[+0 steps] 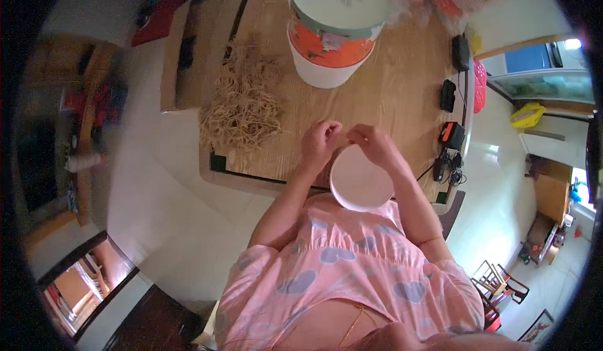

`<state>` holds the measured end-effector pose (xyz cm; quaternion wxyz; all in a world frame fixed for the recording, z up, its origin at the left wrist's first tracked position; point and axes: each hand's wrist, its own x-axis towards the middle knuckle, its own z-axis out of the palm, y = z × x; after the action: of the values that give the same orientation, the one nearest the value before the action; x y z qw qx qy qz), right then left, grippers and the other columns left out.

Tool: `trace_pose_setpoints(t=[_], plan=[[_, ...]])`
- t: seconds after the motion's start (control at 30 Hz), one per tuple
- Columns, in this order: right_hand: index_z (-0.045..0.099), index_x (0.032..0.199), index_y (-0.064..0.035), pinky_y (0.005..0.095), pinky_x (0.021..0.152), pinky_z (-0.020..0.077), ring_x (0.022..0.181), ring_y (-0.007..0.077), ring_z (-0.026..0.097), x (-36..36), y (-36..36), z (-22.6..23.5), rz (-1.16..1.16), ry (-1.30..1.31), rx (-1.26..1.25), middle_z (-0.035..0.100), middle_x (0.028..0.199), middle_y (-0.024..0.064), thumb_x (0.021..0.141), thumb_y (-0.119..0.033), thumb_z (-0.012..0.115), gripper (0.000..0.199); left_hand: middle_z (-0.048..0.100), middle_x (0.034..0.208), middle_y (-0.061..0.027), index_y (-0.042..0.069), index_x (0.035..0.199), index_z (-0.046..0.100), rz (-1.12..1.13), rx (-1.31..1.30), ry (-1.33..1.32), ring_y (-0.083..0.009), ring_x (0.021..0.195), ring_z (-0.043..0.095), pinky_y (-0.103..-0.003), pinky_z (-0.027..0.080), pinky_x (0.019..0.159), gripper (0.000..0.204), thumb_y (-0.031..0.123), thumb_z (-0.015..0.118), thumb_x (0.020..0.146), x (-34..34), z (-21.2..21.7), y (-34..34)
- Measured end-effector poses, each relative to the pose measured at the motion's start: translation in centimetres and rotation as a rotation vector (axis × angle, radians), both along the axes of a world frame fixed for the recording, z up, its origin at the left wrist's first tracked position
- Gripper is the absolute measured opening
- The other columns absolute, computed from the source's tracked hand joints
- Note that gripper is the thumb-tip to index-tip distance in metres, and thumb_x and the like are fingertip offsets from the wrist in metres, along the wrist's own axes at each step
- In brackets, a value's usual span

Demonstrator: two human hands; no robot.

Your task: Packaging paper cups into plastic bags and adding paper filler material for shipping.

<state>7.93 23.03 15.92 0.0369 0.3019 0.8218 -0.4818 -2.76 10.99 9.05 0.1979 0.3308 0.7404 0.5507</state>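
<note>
Nearest to me is the pink patterned garment, filling the lower middle of my view, with both forearms rising out of it toward the table. Just above it sits a round white disc, like a lid or shallow bowl, resting at the near edge of the wooden table and overlapping that edge toward the body.

My right hand lies on the disc's far rim, fingers curled and pressed together as if pinching something small; I cannot make out what is between them. My left hand is just beside the disc's upper left edge, fingers also bunched, tips turned toward the right hand. The two hands nearly meet above the far rim, so the disc lies directly below and toward the body from both grips, with the right hand the closer of the two. Being round, it has no long axis to speak of.

Further out, to the left, a heap of tan fibrous strands lies on the table. Beyond that stands a large white and orange bucket with a pale lid. Dark chargers and cables sit along the right edge.
</note>
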Motion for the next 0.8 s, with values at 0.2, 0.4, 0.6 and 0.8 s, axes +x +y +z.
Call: trace_pose_setpoints(t=[0.2, 0.4, 0.6, 0.8], plan=[[0.065, 0.083, -0.0067, 0.0335, 0.063, 0.0478, 0.069, 0.0198, 0.061, -0.7, 4.7, -5.0, 0.15, -0.062, -0.165, 0.065, 0.078, 0.0104, 0.084, -0.018, 0.057, 0.014, 0.06, 0.076, -0.0105, 0.005, 0.086, 0.063, -0.002, -0.048, -0.035, -0.0212, 0.066, 0.059, -0.031, 0.047, 0.059, 0.01, 0.014, 0.063, 0.081, 0.0, 0.7, 0.3], [0.066, 0.076, -0.0018, 0.0276, 0.06, 0.0461, 0.065, 0.0114, 0.057, -2.2, 4.7, -5.4, 0.134, -0.114, -0.445, 0.063, 0.069, 0.0044, 0.083, -0.017, 0.061, 0.018, 0.058, 0.073, -0.0103, 0.003, 0.086, 0.063, -0.014, 0.026, -0.103, -0.0205, 0.063, 0.057, -0.03, 0.045, 0.056, 0.01, 0.01, 0.065, 0.079, -0.1, -0.6, 0.6], [0.066, 0.079, -0.001, 0.024, 0.06, 0.0444, 0.065, 0.0092, 0.055, -1.6, 5.4, -5.5, 0.161, -0.149, -0.455, 0.061, 0.07, 0.0022, 0.083, -0.018, 0.061, 0.018, 0.057, 0.071, -0.0091, 0.002, 0.08, 0.064, -0.111, 0.051, -0.002, -0.0207, 0.062, 0.057, -0.032, 0.045, 0.056, 0.009, 0.01, 0.068, 0.076, -1.2, -2.4, 0.1], [0.065, 0.079, -0.0025, 0.0219, 0.057, 0.0387, 0.063, 0.0067, 0.048, -1.4, 5.1, -4.3, 0.108, -0.244, -0.563, 0.056, 0.068, -0.0025, 0.083, -0.02, 0.062, 0.018, 0.059, 0.075, -0.0105, 0.003, 0.076, 0.064, -0.085, -0.051, -0.051, -0.0261, 0.066, 0.058, -0.036, 0.047, 0.061, 0.01, 0.013, 0.066, 0.077, -1.4, -2.1, 0.4]])
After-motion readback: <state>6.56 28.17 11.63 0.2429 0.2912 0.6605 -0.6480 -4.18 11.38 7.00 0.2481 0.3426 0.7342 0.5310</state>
